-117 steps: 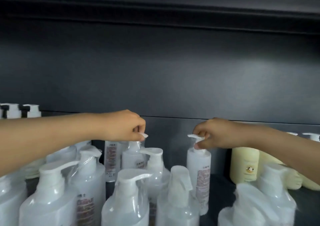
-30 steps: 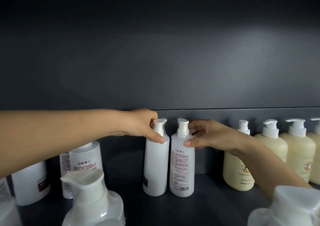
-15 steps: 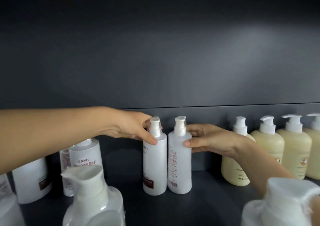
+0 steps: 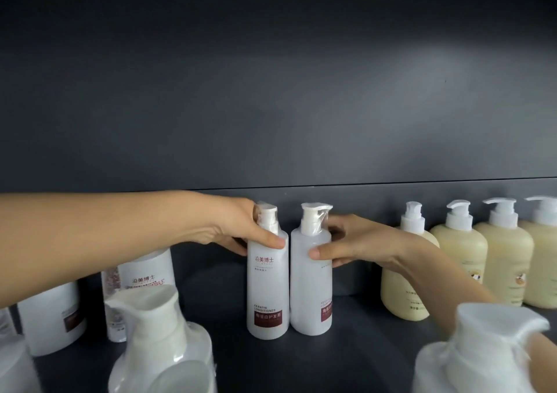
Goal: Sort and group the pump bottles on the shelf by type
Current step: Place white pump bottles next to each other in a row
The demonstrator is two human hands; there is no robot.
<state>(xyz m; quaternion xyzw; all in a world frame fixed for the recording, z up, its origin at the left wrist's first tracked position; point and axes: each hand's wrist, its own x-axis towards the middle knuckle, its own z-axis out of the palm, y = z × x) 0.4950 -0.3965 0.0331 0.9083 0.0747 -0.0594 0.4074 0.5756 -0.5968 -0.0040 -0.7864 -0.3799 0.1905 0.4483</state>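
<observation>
- Right now the two tall, slim frosted-white plastic pump bottles, the left bottle point(image 4: 267, 287) and the right bottle point(image 4: 310, 296), stand upright and touching near the back of the dark grey shelf point(image 4: 361, 350).
- My left hand point(image 4: 238, 226) wraps the left bottle's shoulder, thumb across the front. My right hand point(image 4: 355, 242) clasps the right bottle likewise.
- I judge the right bottle's maroon label sits turned aside, so I twist gently, base down.
- I avoid nudging the cream-yellow rounded pump bottles point(image 4: 461, 260) just beside.
- Wider white bottles point(image 4: 144, 272) at left look unsorted.

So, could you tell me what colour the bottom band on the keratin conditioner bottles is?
The bottom band is dark red with white text; head view.
</observation>
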